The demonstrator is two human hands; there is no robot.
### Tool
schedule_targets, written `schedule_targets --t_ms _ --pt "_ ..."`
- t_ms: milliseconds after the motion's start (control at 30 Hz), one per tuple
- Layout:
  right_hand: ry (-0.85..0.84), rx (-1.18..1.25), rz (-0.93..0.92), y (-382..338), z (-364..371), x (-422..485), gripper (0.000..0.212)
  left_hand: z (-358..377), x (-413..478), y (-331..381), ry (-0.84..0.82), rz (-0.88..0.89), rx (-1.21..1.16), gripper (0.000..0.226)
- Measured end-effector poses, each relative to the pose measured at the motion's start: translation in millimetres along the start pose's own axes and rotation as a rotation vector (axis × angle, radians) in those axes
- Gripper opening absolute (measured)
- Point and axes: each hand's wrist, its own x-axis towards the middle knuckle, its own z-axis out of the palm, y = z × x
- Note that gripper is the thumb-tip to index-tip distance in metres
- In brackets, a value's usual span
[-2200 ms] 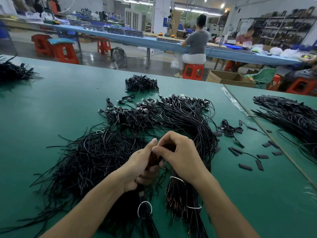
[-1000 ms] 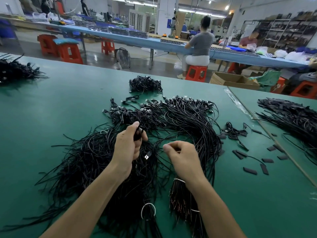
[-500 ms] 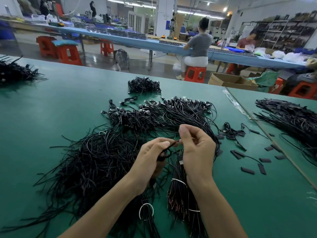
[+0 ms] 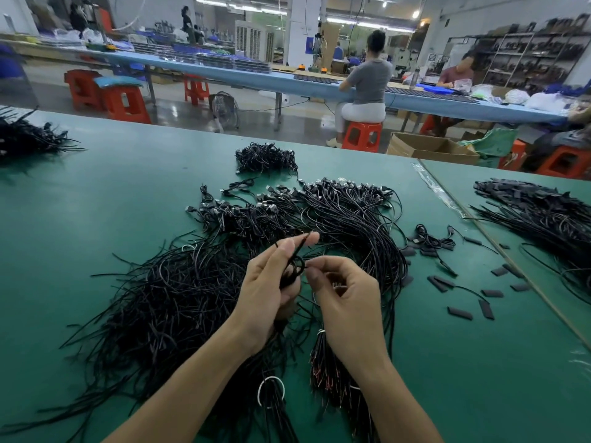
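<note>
Both my hands work over a big heap of loose black cables (image 4: pixel 179 295) on a green table (image 4: pixel 105 193). My left hand (image 4: pixel 271 289) holds one thin black cable (image 4: pixel 295 266), curled into a small loop, with its end pinched between thumb and forefinger. My right hand (image 4: pixel 347 295) sits just to the right with curled fingers, pinching the same cable at the loop. Under my right wrist lies a tied cable bundle (image 4: pixel 335 372) with bared reddish wire ends.
A fan of cables with plug ends (image 4: pixel 345 212) lies beyond my hands, and a small coiled pile (image 4: pixel 265 158) farther back. Short black sleeves (image 4: pixel 460 313) are scattered to the right. More cable heaps lie at far right (image 4: pixel 543 212) and far left (image 4: pixel 28 139). People sit at a blue bench (image 4: pixel 367 81).
My right hand has dropped lower and drawn slightly apart from the left. My left hand has lifted the cable end up and the cable now forms a small loop between both hands.
</note>
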Motion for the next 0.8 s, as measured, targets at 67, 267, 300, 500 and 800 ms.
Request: schedule_targets --t_ms 67,267,300,500,800 --pt "0.009 -0.102 -0.061 -0.8 -3.4 2.4 0.021 1.2 -2.1 -3.5 -0.005 -0.020 -0.009 0.042" --pt "-0.064 -0.432 -0.237 0.4 -2.1 0.6 0.016 10.6 -1.1 -15.8 0.165 -0.048 -0.061 0.039" --pt "-0.069 -0.436 -0.244 0.9 -1.4 -1.0 0.016 11.0 -0.4 -16.7 0.191 -0.041 -0.059 0.041" --pt "-0.106 -0.440 -0.269 -1.7 -2.8 -5.9 0.012 6.8 4.0 -22.2 0.239 -0.085 -0.015 0.063" --pt "-0.334 -0.944 -0.735 -23.0 -19.2 -1.2 0.016 -2.7 2.5 -13.2 -0.031 -0.509 0.032 0.052"
